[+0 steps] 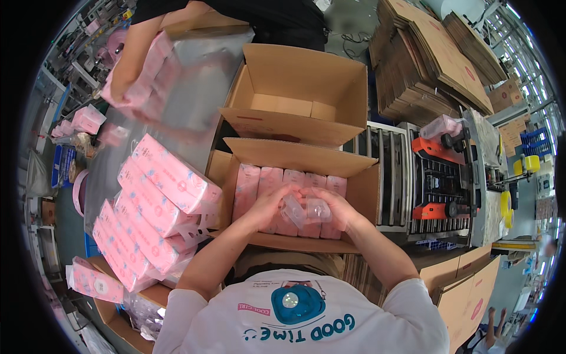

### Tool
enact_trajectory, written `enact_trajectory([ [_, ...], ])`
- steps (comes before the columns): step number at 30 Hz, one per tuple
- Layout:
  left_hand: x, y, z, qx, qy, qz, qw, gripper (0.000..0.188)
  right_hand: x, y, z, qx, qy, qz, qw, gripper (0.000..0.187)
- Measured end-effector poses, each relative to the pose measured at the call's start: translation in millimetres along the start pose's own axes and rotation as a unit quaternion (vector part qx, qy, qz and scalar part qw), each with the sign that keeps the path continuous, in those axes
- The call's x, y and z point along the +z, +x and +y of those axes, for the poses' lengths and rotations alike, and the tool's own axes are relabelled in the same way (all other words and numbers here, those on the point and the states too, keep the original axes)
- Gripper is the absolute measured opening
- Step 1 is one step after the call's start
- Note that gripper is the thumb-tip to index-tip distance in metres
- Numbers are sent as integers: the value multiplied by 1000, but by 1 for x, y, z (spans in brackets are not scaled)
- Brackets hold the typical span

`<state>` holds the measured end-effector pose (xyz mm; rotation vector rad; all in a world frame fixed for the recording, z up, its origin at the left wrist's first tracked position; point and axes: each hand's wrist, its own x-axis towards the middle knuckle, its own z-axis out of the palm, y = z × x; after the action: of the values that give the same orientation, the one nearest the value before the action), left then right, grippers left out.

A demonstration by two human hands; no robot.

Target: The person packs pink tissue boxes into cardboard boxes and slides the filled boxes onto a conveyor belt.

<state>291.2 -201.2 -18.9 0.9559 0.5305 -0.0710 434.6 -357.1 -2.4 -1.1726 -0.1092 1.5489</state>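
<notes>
In front of me an open brown carton (236,154) holds a row of pink tissue packs (247,180) standing side by side. Over the middle of that row, my left hand (272,203) and my right hand (335,207) come together from either side. Both are closed on clear plastic flaps (293,212), with fingertips nearly meeting. Whether the flaps belong to the packs beneath is hard to make out. More pink tissue packs (171,174) with clear perforated ends lie stacked on the table at my left.
Behind the carton stands an open carton (295,112) with nothing seen inside. A roller conveyor (383,177) and a black-and-orange machine (442,177) are to the right. Flat cardboard (424,65) is piled beyond. Another person's arm (132,62) handles pink packs across the grey table (203,65).
</notes>
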Motion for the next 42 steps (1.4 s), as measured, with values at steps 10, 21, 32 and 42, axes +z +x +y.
enact_trajectory([
  [10,10,-6,-6,64,62,122,988,26,-23,-24,-5,-63,-481,5,874,70],
  [21,-33,-104,-4,234,135,291,918,23,48,40,3,-130,-510,-48,849,19],
  [32,-172,-495,-57,-238,476,750,393,35,199,88,-39,-382,-700,-88,597,48],
  [42,-280,-418,2,99,76,606,785,53,361,149,41,-450,-743,-354,345,76],
])
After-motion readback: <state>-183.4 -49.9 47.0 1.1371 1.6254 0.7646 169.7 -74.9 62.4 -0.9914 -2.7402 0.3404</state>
